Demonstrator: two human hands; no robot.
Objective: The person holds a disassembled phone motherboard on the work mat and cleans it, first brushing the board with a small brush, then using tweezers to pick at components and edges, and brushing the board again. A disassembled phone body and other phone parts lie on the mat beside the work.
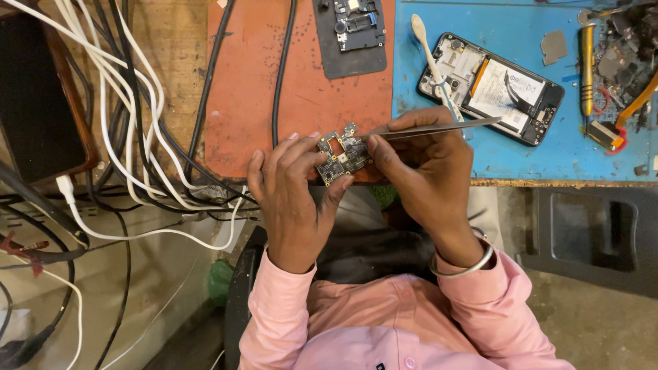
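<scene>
Pink sleeves (411, 322) aside, a bare circuit board (341, 156) is being pinched by the left hand (291, 195) and probed with tweezers (439, 128) gripped by the right hand (428, 171), while the opened phone (491, 88) at two o'clock is being left unassembled.

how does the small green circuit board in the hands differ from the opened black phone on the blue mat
The small green circuit board is a bare, irregular piece with a cut-out; the opened black phone is a whole rectangular body, plainly larger. The board is pinched in the left hand above the orange mat's edge, metal tweezers in the right hand at it; the phone lies untouched on the blue mat. Both show exposed electronics.
</scene>
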